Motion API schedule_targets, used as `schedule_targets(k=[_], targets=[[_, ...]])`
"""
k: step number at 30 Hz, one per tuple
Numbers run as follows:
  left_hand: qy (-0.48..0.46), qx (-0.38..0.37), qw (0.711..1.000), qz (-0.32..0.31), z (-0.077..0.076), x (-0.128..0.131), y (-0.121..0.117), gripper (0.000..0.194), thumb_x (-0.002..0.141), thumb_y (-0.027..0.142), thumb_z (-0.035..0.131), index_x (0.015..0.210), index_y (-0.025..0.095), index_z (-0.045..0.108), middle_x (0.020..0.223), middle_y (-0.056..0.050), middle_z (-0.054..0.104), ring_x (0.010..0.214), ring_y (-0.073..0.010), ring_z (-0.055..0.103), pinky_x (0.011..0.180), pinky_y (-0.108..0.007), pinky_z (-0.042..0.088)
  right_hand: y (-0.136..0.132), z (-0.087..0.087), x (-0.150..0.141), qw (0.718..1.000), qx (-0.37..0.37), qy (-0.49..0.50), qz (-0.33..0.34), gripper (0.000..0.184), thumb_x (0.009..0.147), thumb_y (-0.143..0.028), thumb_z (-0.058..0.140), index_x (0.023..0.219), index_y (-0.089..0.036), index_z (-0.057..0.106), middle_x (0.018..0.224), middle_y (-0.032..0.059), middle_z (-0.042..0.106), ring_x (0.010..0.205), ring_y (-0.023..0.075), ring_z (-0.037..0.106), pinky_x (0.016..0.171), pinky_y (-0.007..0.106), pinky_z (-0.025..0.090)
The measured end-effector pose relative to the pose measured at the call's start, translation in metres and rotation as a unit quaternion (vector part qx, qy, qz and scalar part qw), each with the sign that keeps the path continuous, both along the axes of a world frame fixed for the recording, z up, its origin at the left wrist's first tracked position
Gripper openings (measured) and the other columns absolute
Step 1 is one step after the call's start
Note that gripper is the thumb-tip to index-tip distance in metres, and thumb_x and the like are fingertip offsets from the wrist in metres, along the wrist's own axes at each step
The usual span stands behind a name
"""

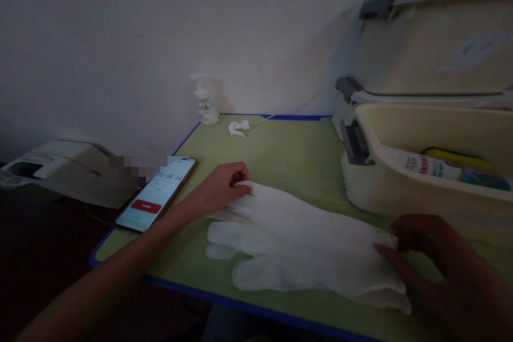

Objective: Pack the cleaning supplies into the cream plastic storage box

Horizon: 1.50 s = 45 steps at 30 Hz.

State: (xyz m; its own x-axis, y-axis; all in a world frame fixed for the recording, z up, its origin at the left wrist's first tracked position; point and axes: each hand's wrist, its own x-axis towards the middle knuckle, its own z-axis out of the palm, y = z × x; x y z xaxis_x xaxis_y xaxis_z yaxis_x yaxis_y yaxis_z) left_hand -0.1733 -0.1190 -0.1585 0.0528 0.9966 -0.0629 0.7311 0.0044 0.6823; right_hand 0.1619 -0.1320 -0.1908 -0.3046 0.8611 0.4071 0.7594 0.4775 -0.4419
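Item: white gloves (304, 246), a flat stack on the green bench (288, 155), lying between my two hands. How many are in the stack I cannot tell; the edges blur together in the dim light.

Hidden: the cuff end sits partly under my right hand (444, 267), which is itself cut off at the picture's lower right. A patch beyond my left forearm is blurred out.

Lie: long axis runs from my right hand across toward my left; fingers point to my left, cuff to my right.

Left hand (224, 184): fingers curled together, pinching the glove edge nearest it.

Right hand: fingers loosely spread, tips resting on the cuff.

Nearby: phone (158, 195) just outside my left wrist; pump bottle (205, 101) well beyond it; cream tub (401, 181) just past my right hand.
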Motion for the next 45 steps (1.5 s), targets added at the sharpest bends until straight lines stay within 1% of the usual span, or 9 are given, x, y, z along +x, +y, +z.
schedule_targets(k=[6,11,17,23,27,31,35,40,45], targets=[[0.041,0.041,0.998,-0.011,-0.004,0.008,0.012,0.006,0.073,0.018,0.055,0.071,0.018,0.049,0.065,0.004,0.052,0.062,-0.0135,0.050,0.058,-0.026,0.037,0.004,0.002,-0.001,0.999,0.025,-0.026,-0.011,0.013,0.086,-0.039,0.046,0.088,-0.026,0.044,0.077,0.0037,0.057,0.063,0.0213,0.060,0.057,0.035,0.050],[0.075,0.144,0.987,-0.010,-0.004,0.004,0.005,0.015,0.076,0.016,0.054,0.090,0.016,0.053,0.097,-0.006,0.056,0.087,-0.0177,0.055,0.071,-0.030,0.045,0.005,-0.001,-0.001,0.996,0.064,-0.059,0.004,0.014,0.086,-0.038,0.047,0.090,-0.024,0.049,0.087,0.0066,0.058,0.072,0.0219,0.062,0.063,0.034,0.051],[0.105,0.186,0.970,-0.118,0.007,0.006,-0.021,0.009,0.083,0.014,0.048,0.088,0.017,0.055,0.095,-0.005,0.060,0.089,-0.0168,0.057,0.079,-0.032,0.047,0.014,0.004,0.006,0.972,0.197,-0.064,0.106,0.016,0.085,-0.040,0.053,0.091,-0.026,0.057,0.093,0.0029,0.060,0.077,0.0176,0.064,0.069,0.027,0.053],[0.180,0.185,0.951,-0.172,-0.002,0.004,-0.054,0.010,0.087,0.013,0.048,0.093,0.017,0.056,0.104,-0.007,0.061,0.097,-0.0177,0.058,0.086,-0.031,0.047,0.007,0.000,0.024,0.975,0.084,-0.093,0.181,0.032,0.092,-0.041,0.038,0.114,-0.032,0.058,0.102,0.0006,0.068,0.090,0.0192,0.066,0.079,0.030,0.056],[0.234,0.227,0.924,-0.199,-0.012,-0.011,-0.079,0.017,0.087,0.018,0.051,0.104,0.020,0.054,0.109,-0.006,0.059,0.103,-0.0184,0.055,0.089,-0.031,0.047,-0.001,-0.016,0.042,0.958,0.061,-0.176,0.220,0.046,0.082,-0.049,0.052,0.126,-0.036,0.053,0.116,0.0011,0.064,0.102,0.0267,0.063,0.082,0.041,0.056],[0.258,0.226,0.923,-0.174,-0.027,-0.025,-0.097,0.027,0.089,0.020,0.050,0.116,0.021,0.050,0.115,-0.007,0.057,0.108,-0.0190,0.053,0.092,-0.032,0.046,-0.006,-0.024,0.050,0.953,0.070,-0.177,0.236,0.044,0.076,-0.046,0.061,0.118,-0.034,0.061,0.112,0.0039,0.066,0.101,0.0267,0.063,0.084,0.037,0.055],[0.274,0.231,0.919,-0.163,-0.032,-0.029,-0.100,0.024,0.091,0.016,0.044,0.113,0.021,0.053,0.113,-0.007,0.058,0.106,-0.0181,0.054,0.092,-0.033,0.046,-0.010,-0.026,0.046,0.954,0.058,-0.166,0.243,0.035,0.076,-0.044,0.062,0.108,-0.033,0.066,0.106,0.0036,0.067,0.099,0.0242,0.064,0.084,0.033,0.054],[0.276,0.240,0.914,-0.178,-0.023,-0.025,-0.094,0.020,0.093,0.017,0.041,0.103,0.019,0.058,0.103,-0.005,0.062,0.097,-0.0168,0.057,0.086,-0.030,0.047,-0.014,-0.028,0.045,0.955,0.078,-0.166,0.233,0.033,0.076,-0.045,0.061,0.106,-0.033,0.067,0.106,0.0028,0.068,0.096,0.0245,0.065,0.082,0.035,0.056],[0.327,0.286,0.879,-0.194,-0.019,-0.023,-0.091,0.028,0.095,0.016,0.035,0.089,0.017,0.062,0.093,-0.005,0.065,0.086,-0.0176,0.060,0.077,-0.032,0.047,-0.015,-0.023,0.040,0.949,0.090,-0.171,0.249,0.032,0.077,-0.041,0.060,0.107,-0.033,0.067,0.103,0.0006,0.069,0.091,0.0214,0.067,0.080,0.029,0.056]])
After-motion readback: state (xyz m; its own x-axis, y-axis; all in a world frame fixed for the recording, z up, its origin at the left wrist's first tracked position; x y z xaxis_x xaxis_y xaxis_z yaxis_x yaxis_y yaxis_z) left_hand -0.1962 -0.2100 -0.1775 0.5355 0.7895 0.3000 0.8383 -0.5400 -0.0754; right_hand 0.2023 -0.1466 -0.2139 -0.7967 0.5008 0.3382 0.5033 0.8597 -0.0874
